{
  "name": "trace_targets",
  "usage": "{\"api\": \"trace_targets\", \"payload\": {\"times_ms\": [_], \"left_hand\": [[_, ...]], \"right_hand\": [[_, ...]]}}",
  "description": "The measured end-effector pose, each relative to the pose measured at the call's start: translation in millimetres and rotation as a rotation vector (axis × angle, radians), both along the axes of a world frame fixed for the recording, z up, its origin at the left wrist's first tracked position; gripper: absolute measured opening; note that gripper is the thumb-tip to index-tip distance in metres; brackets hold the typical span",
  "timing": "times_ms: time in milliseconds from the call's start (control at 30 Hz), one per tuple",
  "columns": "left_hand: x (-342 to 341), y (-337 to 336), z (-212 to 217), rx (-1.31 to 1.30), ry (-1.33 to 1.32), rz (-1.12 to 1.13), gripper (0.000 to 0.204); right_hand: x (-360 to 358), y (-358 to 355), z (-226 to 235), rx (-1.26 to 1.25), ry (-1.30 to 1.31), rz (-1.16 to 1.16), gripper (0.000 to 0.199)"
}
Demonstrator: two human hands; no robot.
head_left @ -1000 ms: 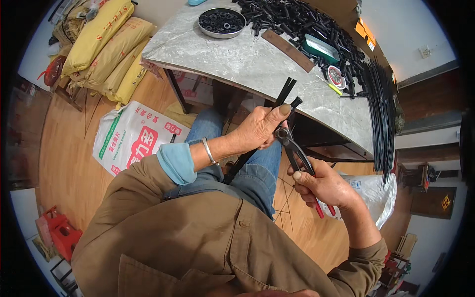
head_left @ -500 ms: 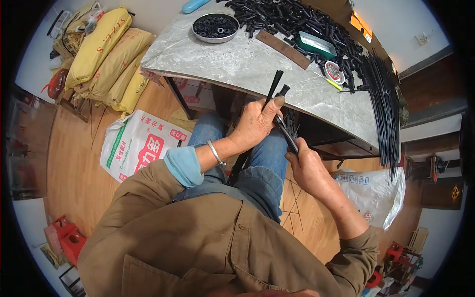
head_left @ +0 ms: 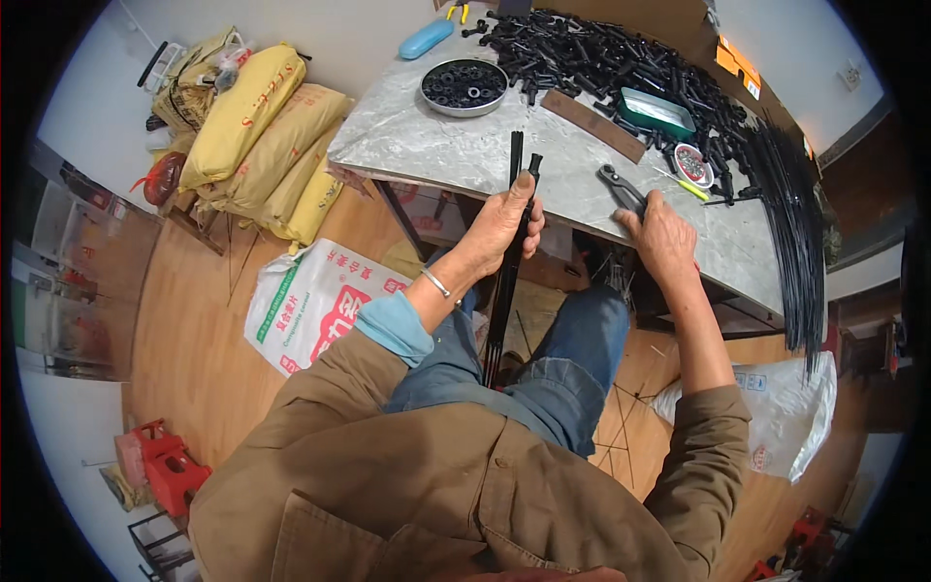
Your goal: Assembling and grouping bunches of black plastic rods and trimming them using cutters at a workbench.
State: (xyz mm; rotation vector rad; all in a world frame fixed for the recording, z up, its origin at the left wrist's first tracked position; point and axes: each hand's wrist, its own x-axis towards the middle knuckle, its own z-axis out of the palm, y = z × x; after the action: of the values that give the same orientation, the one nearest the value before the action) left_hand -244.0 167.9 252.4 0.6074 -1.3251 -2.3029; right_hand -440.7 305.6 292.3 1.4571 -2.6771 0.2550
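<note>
My left hand (head_left: pixel 502 225) is closed around a bundle of thin black rods (head_left: pixel 501 315), which runs upright from my lap to above my fist. Beside the rod tops, a short black tubular fitting (head_left: pixel 534 167) sticks up by my thumb. Over the table's front edge, my right hand (head_left: pixel 665 241) is closed on a pair of dark pincers (head_left: pixel 621 188), their head pointing away from me over the tabletop. The palm hides most of their handles.
On the grey marbled table (head_left: pixel 417 145) are a round tin of black rings (head_left: pixel 464 87), a heap of black fittings (head_left: pixel 582 53), a brown bar (head_left: pixel 593 126), a green tray (head_left: pixel 658 114), a yellow-handled tool (head_left: pixel 694 190) and long black rods (head_left: pixel 790 242). Yellow sacks (head_left: pixel 254 112) are stacked left.
My right hand has moved away from the left one, forward and right to the table edge with the pincers. The rod bundle in my left hand now stands more upright. The view has shifted.
</note>
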Motion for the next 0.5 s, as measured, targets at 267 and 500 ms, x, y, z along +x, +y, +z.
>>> {"api": "trace_targets", "payload": {"times_ms": [267,500], "left_hand": [[7,-33,53,-0.236,0.11,0.236,0.063],[62,-83,127,-0.072,0.467,0.54,0.061]], "right_hand": [[25,3,-23,-0.473,0.336,0.181,0.032],[171,41,-76,-0.077,-1.842,0.455,0.039]]}}
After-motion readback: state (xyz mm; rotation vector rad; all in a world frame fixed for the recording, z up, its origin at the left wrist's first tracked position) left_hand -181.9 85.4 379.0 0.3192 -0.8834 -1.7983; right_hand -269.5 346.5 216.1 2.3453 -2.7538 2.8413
